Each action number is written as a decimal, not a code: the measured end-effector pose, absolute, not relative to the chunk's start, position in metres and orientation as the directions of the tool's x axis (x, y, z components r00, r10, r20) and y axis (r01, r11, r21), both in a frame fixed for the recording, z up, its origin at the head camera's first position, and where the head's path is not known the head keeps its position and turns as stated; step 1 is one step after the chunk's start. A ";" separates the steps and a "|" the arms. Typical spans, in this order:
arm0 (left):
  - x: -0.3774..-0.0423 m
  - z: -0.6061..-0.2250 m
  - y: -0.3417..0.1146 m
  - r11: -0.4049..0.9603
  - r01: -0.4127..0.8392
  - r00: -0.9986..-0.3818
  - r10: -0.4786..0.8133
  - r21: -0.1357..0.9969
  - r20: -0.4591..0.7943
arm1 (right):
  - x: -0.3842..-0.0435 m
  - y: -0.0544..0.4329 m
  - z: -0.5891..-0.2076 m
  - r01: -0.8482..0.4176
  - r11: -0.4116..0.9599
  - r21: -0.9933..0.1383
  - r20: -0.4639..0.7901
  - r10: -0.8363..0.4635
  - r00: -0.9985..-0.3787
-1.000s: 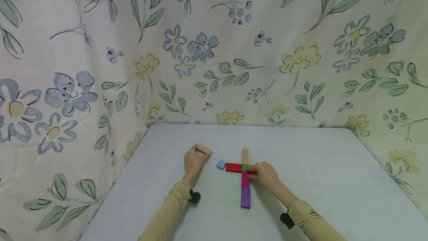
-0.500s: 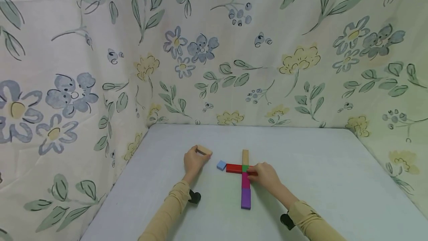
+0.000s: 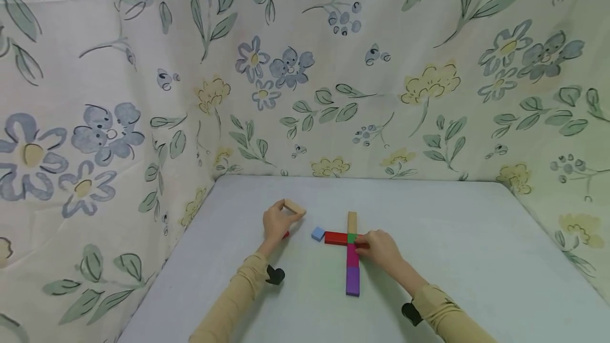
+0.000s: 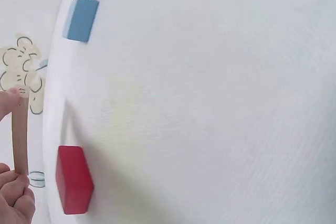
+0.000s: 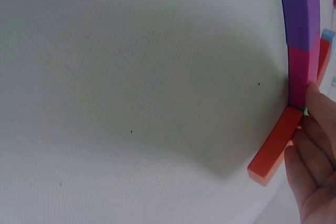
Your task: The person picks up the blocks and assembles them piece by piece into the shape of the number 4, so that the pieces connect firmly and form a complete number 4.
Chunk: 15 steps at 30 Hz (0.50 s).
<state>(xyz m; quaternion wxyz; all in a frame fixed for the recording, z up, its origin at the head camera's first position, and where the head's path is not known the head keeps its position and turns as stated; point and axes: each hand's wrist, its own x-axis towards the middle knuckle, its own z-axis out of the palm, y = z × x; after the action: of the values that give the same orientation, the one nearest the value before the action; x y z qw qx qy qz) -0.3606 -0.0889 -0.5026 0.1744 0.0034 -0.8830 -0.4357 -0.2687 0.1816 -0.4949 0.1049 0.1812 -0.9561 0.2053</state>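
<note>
My left hand (image 3: 276,222) pinches a plain wooden block (image 3: 294,207) by its ends, held up off the table. Below that hand, a red block (image 4: 73,182) lies on the table, mostly hidden in the head view. My right hand (image 3: 381,250) has thumb and fingers around the inner end of another red block (image 5: 275,145), at the centre of a flat cross of blocks. The cross has a green block (image 3: 351,238) in the middle, a wooden block (image 3: 352,222) behind, a red block (image 3: 335,238) on the left, and magenta (image 3: 352,256) and purple (image 3: 352,281) blocks in front.
A small light blue block (image 3: 317,234) sits at the outer end of the cross's left arm, turned at an angle. The white table (image 3: 457,237) has a floral cloth (image 3: 324,68) hanging behind it and on the sides.
The left hand has lifted the wooden block slightly up and away, and part of the red block beneath now shows. My right hand stays on the cross.
</note>
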 end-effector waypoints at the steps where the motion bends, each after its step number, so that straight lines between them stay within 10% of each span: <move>1: -0.362 -0.501 -0.090 0.614 0.153 -0.940 -0.151 0.774 0.306 | -0.269 0.181 -0.494 -0.390 0.849 -0.357 0.277 -0.302 -0.912; 15: -0.377 -0.465 -0.098 0.564 0.262 -0.950 0.009 0.783 0.311 | -0.267 0.180 -0.493 -0.378 0.857 -0.349 0.273 -0.293 -0.916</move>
<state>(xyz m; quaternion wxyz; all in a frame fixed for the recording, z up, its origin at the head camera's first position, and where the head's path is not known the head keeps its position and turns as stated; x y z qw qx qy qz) -0.3775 -0.0985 -0.4651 0.1373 -0.0775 -0.8736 -0.4604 -0.2672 0.1800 -0.4934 0.1055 0.1753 -0.9578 0.2017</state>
